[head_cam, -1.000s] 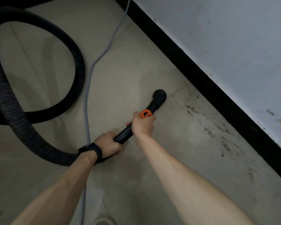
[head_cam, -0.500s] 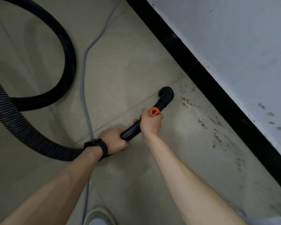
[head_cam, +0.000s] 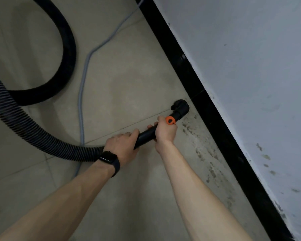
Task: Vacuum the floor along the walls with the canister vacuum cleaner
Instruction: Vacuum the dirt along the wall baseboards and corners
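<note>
Clamps right grip (head_cam: 165,132) round the black wand (head_cam: 146,134) behind its orange collar (head_cam: 170,120) and left grip (head_cam: 122,146) at its ribbed hose (head_cam: 42,136) joint, probably to steer the brush nozzle (head_cam: 180,107) over floor grime (head_cam: 202,153) just beside the black baseboard (head_cam: 189,80).

The ribbed hose (head_cam: 33,133) is seen in black, its ridges picked out in fine grey rings. The wand (head_cam: 146,134) and the brush nozzle (head_cam: 180,107) are likewise black, broken by one bright orange collar (head_cam: 170,120). The floor (head_cam: 129,75) is tiled in dull beige-grey, crossed by thin dark joints and mottled with dark specks (head_cam: 203,153) beside the glossy black skirting (head_cam: 215,127). The wall (head_cam: 250,66) is painted pale grey-white and spotted with darker marks low down. A pale grey-blue cable (head_cam: 83,84) and a black watch (head_cam: 109,160) are also shown.
</note>
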Demonstrator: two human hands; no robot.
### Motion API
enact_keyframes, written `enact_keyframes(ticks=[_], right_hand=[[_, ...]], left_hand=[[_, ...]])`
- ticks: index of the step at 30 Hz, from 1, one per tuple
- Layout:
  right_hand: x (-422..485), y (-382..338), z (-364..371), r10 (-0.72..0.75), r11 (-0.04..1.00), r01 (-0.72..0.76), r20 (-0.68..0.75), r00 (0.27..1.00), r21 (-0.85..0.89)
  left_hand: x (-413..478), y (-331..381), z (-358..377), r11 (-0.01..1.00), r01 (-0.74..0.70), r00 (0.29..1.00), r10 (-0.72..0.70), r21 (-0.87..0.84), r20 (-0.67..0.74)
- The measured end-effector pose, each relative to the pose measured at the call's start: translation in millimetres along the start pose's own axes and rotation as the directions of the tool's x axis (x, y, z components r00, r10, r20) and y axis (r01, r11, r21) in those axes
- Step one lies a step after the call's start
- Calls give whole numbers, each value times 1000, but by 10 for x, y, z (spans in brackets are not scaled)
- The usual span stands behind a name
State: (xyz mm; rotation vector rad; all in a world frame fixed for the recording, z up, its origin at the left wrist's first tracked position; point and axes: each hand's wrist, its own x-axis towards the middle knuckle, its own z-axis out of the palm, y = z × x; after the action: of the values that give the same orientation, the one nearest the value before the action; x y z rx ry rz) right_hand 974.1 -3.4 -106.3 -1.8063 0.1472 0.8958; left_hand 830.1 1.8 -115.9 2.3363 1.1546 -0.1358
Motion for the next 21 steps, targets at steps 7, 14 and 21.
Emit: enact_keyframes(ticks=[7,14,21], right_hand=[[265,-212,14,-10,1000,10,-18,1000,-12],[451,-336,21,-28,999,26,-44,999,-45],[515,-439,122,-86,988,85,-3,996,-130]], left_hand=[[306,141,19,1000,2,999,-3,-4,-46],[493,238,23,999,2,998,-4,-39,-69],[526,209,-15,996,24,993,-34,-91,-110]])
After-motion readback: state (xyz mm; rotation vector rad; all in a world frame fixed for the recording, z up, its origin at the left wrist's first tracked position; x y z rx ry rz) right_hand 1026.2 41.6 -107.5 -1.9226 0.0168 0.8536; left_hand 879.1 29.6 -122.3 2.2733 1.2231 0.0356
